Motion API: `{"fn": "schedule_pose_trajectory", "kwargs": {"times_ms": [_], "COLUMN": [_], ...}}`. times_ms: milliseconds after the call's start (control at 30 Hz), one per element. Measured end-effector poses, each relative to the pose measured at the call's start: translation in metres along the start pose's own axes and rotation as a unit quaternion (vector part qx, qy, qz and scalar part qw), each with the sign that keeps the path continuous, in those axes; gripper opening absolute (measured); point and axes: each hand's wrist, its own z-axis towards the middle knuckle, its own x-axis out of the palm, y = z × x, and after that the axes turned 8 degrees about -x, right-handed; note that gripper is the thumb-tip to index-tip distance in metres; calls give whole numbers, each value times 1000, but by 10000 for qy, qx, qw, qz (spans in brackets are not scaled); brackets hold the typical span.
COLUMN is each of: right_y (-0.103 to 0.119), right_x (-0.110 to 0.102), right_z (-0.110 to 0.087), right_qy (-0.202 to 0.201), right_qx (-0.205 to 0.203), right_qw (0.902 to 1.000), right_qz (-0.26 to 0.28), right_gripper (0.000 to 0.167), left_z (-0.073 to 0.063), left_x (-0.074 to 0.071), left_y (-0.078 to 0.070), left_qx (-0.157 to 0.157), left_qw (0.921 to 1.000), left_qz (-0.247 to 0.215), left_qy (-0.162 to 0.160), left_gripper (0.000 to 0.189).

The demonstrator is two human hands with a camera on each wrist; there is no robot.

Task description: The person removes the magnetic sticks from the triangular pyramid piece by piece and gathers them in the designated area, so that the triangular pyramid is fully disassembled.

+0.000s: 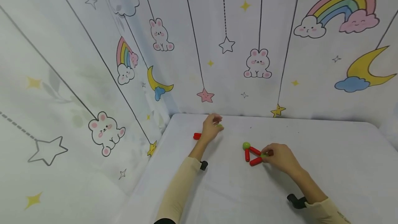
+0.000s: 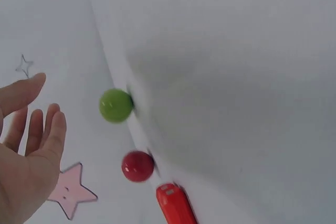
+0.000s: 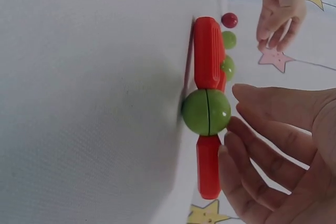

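Observation:
Toward the far left of the table, my left hand [image 1: 211, 129] reaches with loosely bent fingers, holding nothing. A green ball [image 2: 115, 105] and a red ball [image 2: 137, 166] lie by it, apart from the fingers in the left wrist view. The end of a red rod [image 2: 177, 205] shows beyond them. My right hand [image 1: 281, 156] pinches around a green ball [image 3: 206, 112] with a seam, fingertips right at its side. That ball joins red rods [image 3: 206, 53] on one side and another red rod [image 3: 209, 169] on the other. A second green ball [image 1: 246, 145] sits at the triangle's far corner.
The white table [image 1: 326, 155] meets a patterned curtain [image 1: 230, 78] along its far and left sides. A red rod [image 1: 247, 155] forms the triangle's left side, and another red rod [image 1: 256, 161] its near side.

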Motion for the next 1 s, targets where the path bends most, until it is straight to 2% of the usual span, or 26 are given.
{"fn": "schedule_pose_trajectory", "kwargs": {"times_ms": [233,633,867,1000], "right_y": [-3,-7,-8,-9], "right_x": [-1,2,3,3], "right_z": [-1,1,2,2], "right_qy": [59,128,134,137], "right_qx": [186,83,56,62], "right_qw": [9998,9998,9998,9999], "right_qz": [105,-100,-137,-81], "right_gripper": [21,24,23,23], "left_z": [-33,-80,-98,-102], "left_x": [18,48,69,79], "left_y": [-16,-38,-41,-40], "left_qx": [-108,-487,-459,-470], "left_qw": [9995,9947,9843,9815], "left_qz": [-204,-211,124,270], "left_qy": [219,883,1701,1837], "left_gripper": [41,42,48,48]}}
